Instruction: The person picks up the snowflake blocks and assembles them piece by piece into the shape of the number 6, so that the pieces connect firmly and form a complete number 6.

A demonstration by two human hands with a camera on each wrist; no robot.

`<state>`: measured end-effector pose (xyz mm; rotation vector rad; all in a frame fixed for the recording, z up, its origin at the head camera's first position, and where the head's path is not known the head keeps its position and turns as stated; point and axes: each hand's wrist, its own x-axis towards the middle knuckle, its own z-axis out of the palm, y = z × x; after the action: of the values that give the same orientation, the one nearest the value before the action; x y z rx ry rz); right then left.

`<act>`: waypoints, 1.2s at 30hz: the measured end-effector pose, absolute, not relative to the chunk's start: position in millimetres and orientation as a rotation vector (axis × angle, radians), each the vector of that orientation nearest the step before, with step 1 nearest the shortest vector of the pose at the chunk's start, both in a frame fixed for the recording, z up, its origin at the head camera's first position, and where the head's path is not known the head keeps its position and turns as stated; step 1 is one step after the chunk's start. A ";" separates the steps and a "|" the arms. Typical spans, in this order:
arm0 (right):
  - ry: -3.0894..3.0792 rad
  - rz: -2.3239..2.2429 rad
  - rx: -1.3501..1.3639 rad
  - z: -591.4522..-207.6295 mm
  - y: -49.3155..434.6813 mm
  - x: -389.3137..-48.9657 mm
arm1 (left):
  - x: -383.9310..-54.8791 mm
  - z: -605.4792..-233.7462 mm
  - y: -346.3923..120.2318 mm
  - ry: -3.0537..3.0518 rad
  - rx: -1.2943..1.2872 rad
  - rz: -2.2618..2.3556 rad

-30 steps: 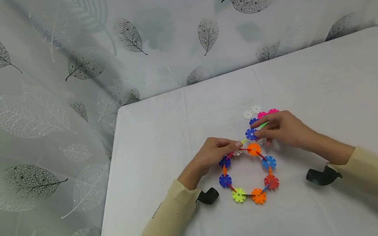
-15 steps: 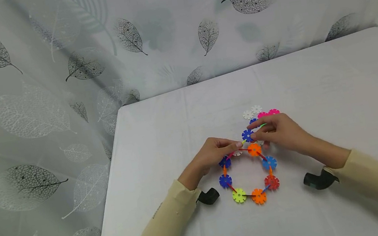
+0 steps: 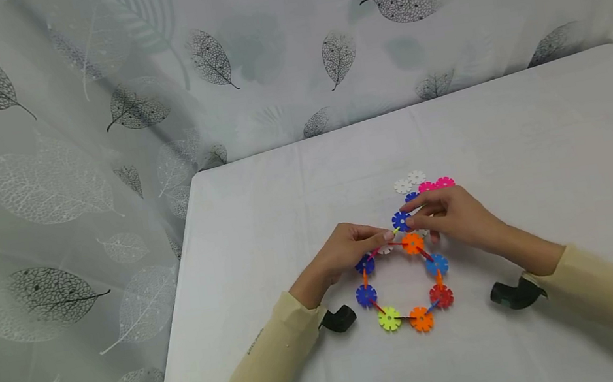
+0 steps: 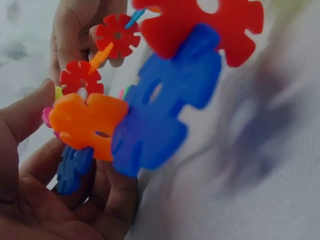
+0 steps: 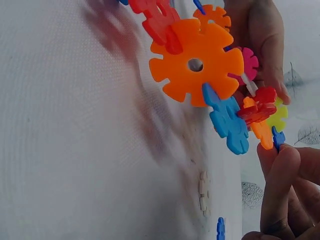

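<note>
A ring of notched plastic discs, joined edge to edge, lies in the middle of the head view; an orange disc (image 3: 412,243) is at its top. At the upper left of the ring my left hand (image 3: 342,253) pinches a yellow disc (image 5: 280,114), mostly hidden by the fingers in the head view. My right hand (image 3: 452,212) pinches a dark blue disc (image 3: 401,221) between thumb and forefinger. The blue disc's edge is right at the yellow disc's edge. In the left wrist view, a blue disc (image 4: 155,100) and an orange disc (image 4: 90,122) of the ring fill the foreground.
Loose white discs (image 3: 403,186), pink discs (image 3: 444,182) and another blue disc (image 3: 411,197) lie behind the right hand on the white table (image 3: 262,211). Black devices (image 3: 339,319) sit at both wrists. A leaf-patterned curtain (image 3: 261,46) hangs behind and left.
My right hand has moved a little left with the blue disc, bringing it up to the yellow disc. The left hand has stayed almost still.
</note>
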<state>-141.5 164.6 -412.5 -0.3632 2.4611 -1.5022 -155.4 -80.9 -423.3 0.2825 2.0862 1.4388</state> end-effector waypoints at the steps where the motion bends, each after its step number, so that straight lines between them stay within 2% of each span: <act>1: 2.463 -1.511 -0.366 -412.8 164.2 -141.3 | -155.1 -423.7 -80.6 2.093 0.289 1.443; 36: 2.430 -1.469 -0.332 -419.5 162.6 -135.9 | -148.3 -423.7 -75.8 2.060 0.347 1.505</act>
<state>-135.9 162.6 -419.5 -0.3320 2.4296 -1.4688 -148.3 -75.8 -423.7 0.3467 2.0599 1.5051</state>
